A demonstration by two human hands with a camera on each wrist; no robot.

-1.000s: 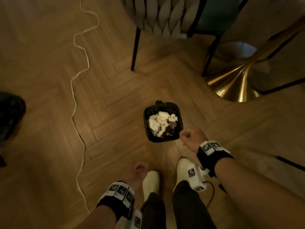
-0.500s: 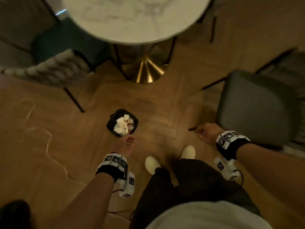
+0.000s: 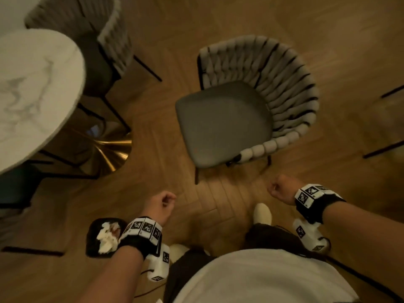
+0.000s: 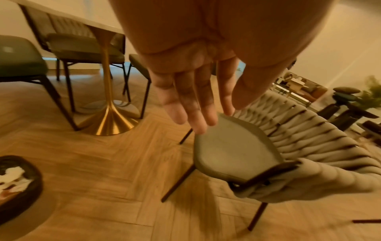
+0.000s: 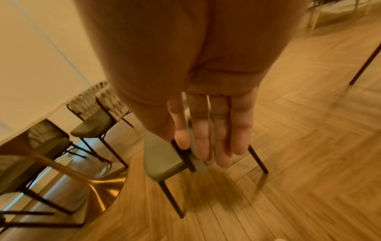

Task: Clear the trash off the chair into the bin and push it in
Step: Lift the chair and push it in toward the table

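The grey-seated chair (image 3: pixel 223 121) with a woven backrest stands on the floor ahead of me, pulled away from the table; nothing lies on its seat. The small black bin (image 3: pixel 90 237) sits at the lower left, partly behind my left wrist, with crumpled white paper (image 3: pixel 106 240) in it. My left hand (image 3: pixel 162 203) hangs in front of the chair's near left corner, fingers relaxed, holding nothing. My right hand (image 3: pixel 281 189) hovers near the chair's near right leg, also holding nothing. In the wrist views the left hand's fingers (image 4: pixel 198 114) and the right hand's fingers (image 5: pixel 210 143) dangle loosely above the chair (image 4: pixel 233 154).
A round marble table (image 3: pixel 32 88) with a gold pedestal base (image 3: pixel 109 152) stands to the left. A second woven chair (image 3: pixel 98 40) is tucked in at the top left. Black chair legs (image 3: pixel 382 147) show at the right edge. My shoes (image 3: pixel 262 213) stand on the herringbone wood floor.
My view has swung from the bin round to the chair. The bin now lies at my lower left. Both hands moved up toward the chair, still holding nothing.
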